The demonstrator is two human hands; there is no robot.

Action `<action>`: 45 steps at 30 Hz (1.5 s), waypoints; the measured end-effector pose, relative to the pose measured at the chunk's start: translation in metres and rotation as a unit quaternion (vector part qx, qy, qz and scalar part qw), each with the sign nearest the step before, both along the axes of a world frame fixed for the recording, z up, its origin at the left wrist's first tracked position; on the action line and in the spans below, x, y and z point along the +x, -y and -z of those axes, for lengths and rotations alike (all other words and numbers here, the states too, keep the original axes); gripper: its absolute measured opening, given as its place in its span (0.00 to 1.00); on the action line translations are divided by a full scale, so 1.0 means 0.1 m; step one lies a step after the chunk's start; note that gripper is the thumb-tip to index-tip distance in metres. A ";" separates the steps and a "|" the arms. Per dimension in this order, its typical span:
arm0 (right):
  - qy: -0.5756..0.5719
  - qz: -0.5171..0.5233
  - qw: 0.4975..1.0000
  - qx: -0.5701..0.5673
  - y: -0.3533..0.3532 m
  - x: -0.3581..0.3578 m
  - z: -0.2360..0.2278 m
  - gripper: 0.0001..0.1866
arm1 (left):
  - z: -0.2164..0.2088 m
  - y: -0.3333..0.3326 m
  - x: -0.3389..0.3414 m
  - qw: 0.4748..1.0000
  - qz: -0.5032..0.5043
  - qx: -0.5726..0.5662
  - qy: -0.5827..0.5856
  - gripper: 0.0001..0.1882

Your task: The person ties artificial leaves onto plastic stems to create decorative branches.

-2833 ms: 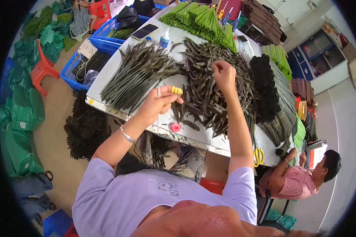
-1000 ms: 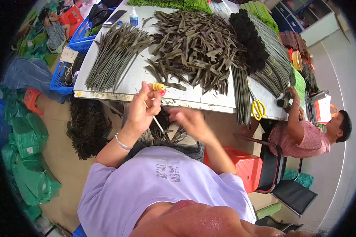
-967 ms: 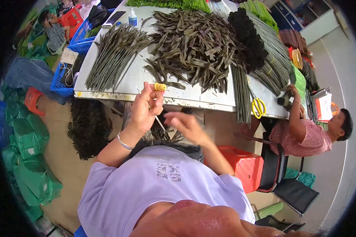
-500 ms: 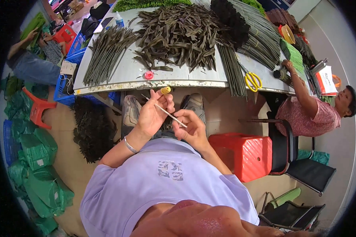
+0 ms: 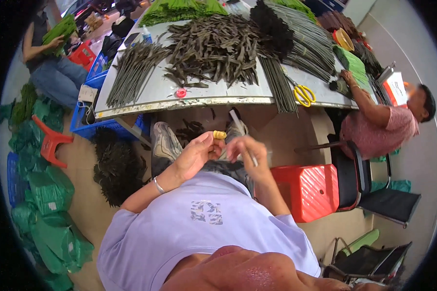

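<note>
Just beyond my lap, my left hand [image 5: 196, 153] is closed, its fingers curled. A yellow wrap [image 5: 219, 135] sits at one fingertip; whether this hand pinches anything is hidden. Close on its right, my right hand [image 5: 250, 153] is closed around a thin pale stick [image 5: 253, 158], partly blurred. The stick appears to slant up past the fingers towards the table. Beyond the hands, the white table [image 5: 145, 103] bears a heap of dark, narrow leaves [image 5: 211, 46] and a bundle of dark stems [image 5: 136, 72]. A small pink-red cap [image 5: 181, 92] lies near its front edge.
Yellow-handled scissors [image 5: 304, 95] lie by a stem bundle [image 5: 279, 87] overhanging the table edge. Right are a red stool [image 5: 308, 194], a black chair [image 5: 388, 203] and a co-worker in pink [image 5: 381, 128]. Left are a dark leafy pile [image 5: 115, 167], blue crates [image 5: 82, 121] and green bags [image 5: 58, 233].
The stick, earlier slanting across both hands, is now in my right hand and turned more upright. Both hands moved right; my left hand lowered. The co-worker at far left is now more in view.
</note>
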State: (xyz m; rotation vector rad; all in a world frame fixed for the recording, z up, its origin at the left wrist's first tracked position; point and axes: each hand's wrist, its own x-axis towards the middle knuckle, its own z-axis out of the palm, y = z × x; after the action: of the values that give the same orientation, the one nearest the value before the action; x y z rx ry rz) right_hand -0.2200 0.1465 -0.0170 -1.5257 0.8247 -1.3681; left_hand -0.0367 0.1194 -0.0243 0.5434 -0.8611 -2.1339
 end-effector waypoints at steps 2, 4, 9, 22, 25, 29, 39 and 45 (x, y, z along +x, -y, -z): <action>-0.066 0.126 0.990 -0.013 0.16 -0.22 0.00 0.11 | 0.04 -0.02 0.05 0.999 -0.005 0.012 0.029 0.17; -0.128 0.244 0.960 -0.043 0.41 -0.50 0.10 0.04 | 0.05 -0.02 0.10 0.999 0.012 0.020 0.032 0.16; -0.348 0.400 0.833 -0.156 1.20 -0.94 0.05 0.05 | -0.04 -0.05 0.26 0.999 -0.014 0.015 0.033 0.15; -0.632 0.368 0.682 -0.025 2.26 -1.33 0.45 0.14 | 0.21 0.07 0.40 0.998 -0.042 0.026 0.041 0.11; -0.672 0.326 0.663 -0.058 2.28 -1.26 0.28 0.09 | 0.24 0.22 0.54 0.997 -0.068 0.025 0.031 0.11; -0.671 0.311 0.668 -0.082 2.29 -1.28 0.30 0.09 | 0.24 0.54 0.69 0.984 -0.123 -0.035 0.125 0.09; -0.399 0.443 0.798 -0.088 2.07 -1.19 0.09 0.10 | -0.19 1.78 0.77 0.710 -0.361 -0.338 0.501 0.13; -0.230 0.412 0.872 -0.128 1.94 -1.21 0.05 0.09 | -0.05 2.08 0.61 0.707 -0.265 -0.302 0.581 0.13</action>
State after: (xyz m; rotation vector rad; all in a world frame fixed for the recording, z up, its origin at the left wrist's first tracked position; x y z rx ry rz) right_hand -0.3409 -0.0475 -0.0219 -1.8296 1.8040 -1.7779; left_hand 0.0245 -0.0887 -0.0193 1.5764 -1.6902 -0.6828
